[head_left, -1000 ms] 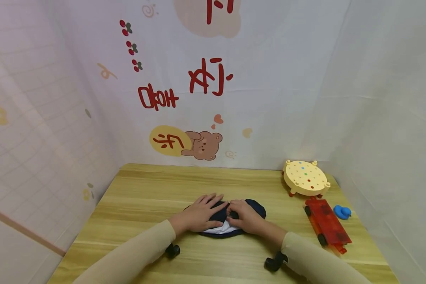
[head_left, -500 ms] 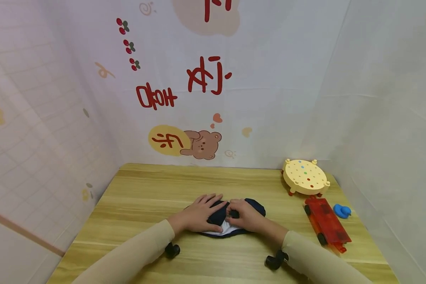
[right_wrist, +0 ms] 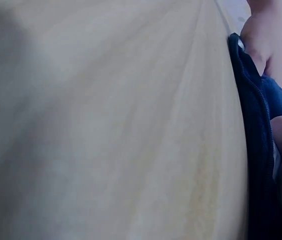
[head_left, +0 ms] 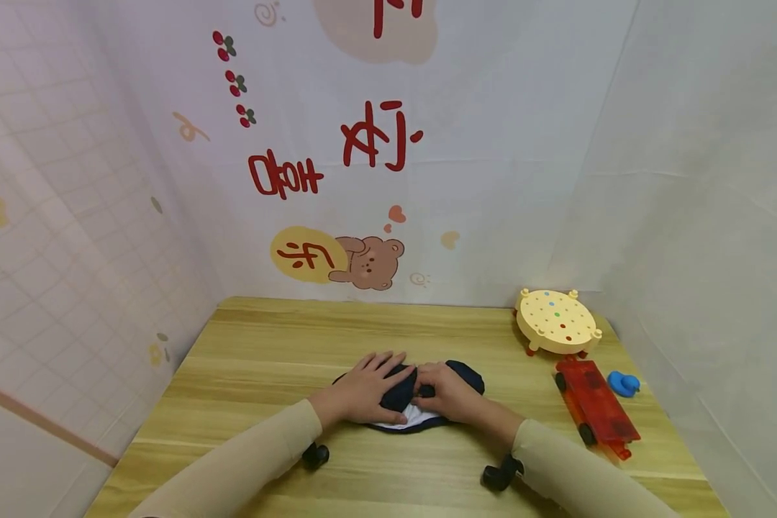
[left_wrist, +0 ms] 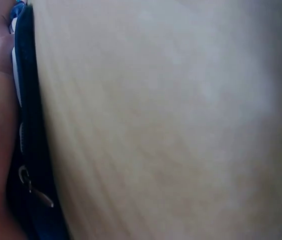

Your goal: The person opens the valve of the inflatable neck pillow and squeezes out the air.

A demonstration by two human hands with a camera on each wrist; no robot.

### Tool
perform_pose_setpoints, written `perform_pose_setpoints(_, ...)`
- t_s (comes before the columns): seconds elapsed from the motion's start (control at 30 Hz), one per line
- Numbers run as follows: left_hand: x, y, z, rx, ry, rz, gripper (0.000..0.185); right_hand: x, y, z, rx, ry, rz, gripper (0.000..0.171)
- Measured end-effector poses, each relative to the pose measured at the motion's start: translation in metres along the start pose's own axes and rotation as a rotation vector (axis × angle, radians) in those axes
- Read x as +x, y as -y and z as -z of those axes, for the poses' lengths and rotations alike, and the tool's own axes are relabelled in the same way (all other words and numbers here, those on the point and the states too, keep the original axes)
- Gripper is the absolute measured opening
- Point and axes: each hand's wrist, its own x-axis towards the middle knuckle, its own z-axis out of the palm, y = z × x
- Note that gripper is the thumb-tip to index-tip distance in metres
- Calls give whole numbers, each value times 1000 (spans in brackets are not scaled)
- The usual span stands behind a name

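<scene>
both my hands are on the pouch (head_left: pixel 406 399), a dark blue zipped thing lying flat mid-tabletop (head_left: pixel 265 352). i'd say i'm in the middle of working its top flap or opening. my left hand (head_left: pixel 361 396) lies flat, fingers straight, pressing the pouch's left half; my right hand (head_left: pixel 449 394) has its fingers curled, pinching dark fabric at the centre. next calls for a steady left press while the right pulls. white lining shows at the near edge.

Wooden table (head_left: pixel 252 345) with pouch (head_left: pixel 466 375), toys (head_left: pixel 596 410)
</scene>
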Motion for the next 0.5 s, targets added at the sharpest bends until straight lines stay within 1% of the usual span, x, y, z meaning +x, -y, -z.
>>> perform_pose_setpoints(0.17, -1, 0, -1, -26, -5, -8, 104, 0, 4, 3, 15, 10, -8, 20)
perform_pose_setpoints(0.3, -2, 0, 0, -62, 0, -12, 104, -1, 4, 2, -7, 10, -4, 21)
perform_pose_setpoints(0.4, -2, 1, 1, -87, -1, -8, 103, -1, 1, 2, -40, 2, 14, 22)
perform_pose_setpoints(0.5, -1, 2, 1, -120, -10, -2, 101, -2, -3, 3, -61, -9, 53, 20)
